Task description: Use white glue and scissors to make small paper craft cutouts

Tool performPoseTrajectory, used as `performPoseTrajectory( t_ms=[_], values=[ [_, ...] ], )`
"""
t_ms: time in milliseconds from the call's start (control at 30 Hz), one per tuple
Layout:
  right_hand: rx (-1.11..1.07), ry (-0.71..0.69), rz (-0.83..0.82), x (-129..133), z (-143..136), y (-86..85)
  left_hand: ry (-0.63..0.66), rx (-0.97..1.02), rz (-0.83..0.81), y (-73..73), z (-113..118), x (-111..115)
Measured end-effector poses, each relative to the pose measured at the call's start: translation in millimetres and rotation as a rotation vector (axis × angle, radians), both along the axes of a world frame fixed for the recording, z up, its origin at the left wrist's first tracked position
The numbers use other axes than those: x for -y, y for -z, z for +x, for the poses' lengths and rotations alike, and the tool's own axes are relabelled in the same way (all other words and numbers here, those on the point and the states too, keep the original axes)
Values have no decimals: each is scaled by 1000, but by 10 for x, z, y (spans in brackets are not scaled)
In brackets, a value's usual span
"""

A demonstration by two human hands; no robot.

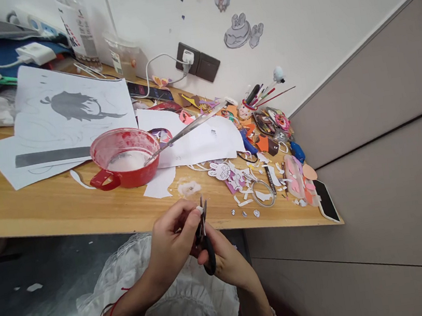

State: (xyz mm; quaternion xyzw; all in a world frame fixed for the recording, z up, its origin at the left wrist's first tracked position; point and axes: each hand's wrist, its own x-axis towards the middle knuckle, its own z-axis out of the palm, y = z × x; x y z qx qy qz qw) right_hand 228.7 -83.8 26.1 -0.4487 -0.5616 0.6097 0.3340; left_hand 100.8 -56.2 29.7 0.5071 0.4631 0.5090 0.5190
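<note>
Over the table's front edge, my left hand (175, 239) pinches a small white piece of paper (200, 209) between thumb and fingers. My right hand (222, 255) is closed on the black handles of a pair of scissors (206, 242). The scissor blades point up and stand slightly apart, close beside the white piece. Beyond my hands is a whitish patch (189, 187) on the wood. A red bowl (135, 177) with white contents and a long metal utensil (191, 127) leaning in it stands farther left.
Printed sheets (70, 104) lie at the left. Paper scraps, a roll of tape (263, 193) and a bunny cutout (219, 171) lie right of centre. A phone (326, 201) rests at the right edge. A pen cup (246, 109), bottle (77, 33) and plastic cup (124, 57) stand by the wall.
</note>
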Motion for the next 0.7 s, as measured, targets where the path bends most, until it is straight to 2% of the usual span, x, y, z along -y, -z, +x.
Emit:
performPoseTrajectory(
  t_ms=[367, 700],
  values=[
    [84, -92, 5, -6, 48, -15, 77, -22, 25, 8, -101, -27],
    [151, -120, 52, -8, 94, -6, 104, -21, 11, 1, -140, -39]
  ],
)
